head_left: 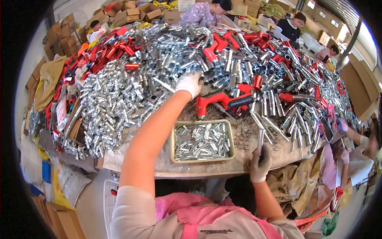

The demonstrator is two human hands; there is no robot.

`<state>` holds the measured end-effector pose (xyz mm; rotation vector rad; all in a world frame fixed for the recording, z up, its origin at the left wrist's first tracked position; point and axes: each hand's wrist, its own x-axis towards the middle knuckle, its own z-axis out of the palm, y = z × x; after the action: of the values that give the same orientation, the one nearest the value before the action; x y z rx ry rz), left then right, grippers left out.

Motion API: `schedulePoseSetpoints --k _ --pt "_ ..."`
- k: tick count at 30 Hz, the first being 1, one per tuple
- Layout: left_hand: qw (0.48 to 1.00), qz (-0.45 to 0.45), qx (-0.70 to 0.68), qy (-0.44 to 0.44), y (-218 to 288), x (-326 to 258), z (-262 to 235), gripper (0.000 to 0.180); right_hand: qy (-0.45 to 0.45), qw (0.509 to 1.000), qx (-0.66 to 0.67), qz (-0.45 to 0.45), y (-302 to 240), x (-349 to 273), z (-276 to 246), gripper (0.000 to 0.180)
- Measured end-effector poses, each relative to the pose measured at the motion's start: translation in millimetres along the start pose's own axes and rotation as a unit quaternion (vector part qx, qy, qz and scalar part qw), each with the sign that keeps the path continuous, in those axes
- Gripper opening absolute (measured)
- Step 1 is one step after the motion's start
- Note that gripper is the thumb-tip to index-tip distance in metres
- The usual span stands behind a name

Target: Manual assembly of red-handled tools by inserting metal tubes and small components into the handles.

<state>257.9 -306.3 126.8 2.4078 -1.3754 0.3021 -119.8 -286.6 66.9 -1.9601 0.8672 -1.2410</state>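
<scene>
Pink apron (203,215) lies nearest us at six o'clock. Beyond it, our smooth cream plastic tray (173,151) corrals short shiny pins (203,139) by the table (195,170) edge, probably for easy reach. At four, our gloved right hand (261,164) grips a slim metal tube (261,140) by its near end, perhaps keeping the far end free. Around one lies a glossy red pistol-shaped handle (211,100). At twelve, our gloved left hand (190,84) meets a jumbled metal heap (175,51); its fingers are hidden, so we cannot tell their state.

Pins (203,141) in tray (172,147) on table (199,169), springs (243,137) to the right, parts heap (175,51) behind
</scene>
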Motion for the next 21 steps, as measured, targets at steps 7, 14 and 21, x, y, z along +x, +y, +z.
schedulePoseSetpoints --k 7,14,21 --pt "0.967 -0.25 -0.034 -0.043 10.1 87.0 48.1 0.035 -0.019 0.999 0.04 -0.002 15.3 -9.1 0.1 0.036" --pt "0.955 -0.08 0.216 -0.189 14.6 70.7 4.1 0.03 -0.023 0.998 0.06 0.006 10.6 4.5 -2.5 0.039" --pt "0.693 -0.188 -0.695 -0.027 -2.6 -71.4 -58.3 0.029 -0.12 0.99 0.063 0.049 -10.0 10.0 -5.8 0.039"
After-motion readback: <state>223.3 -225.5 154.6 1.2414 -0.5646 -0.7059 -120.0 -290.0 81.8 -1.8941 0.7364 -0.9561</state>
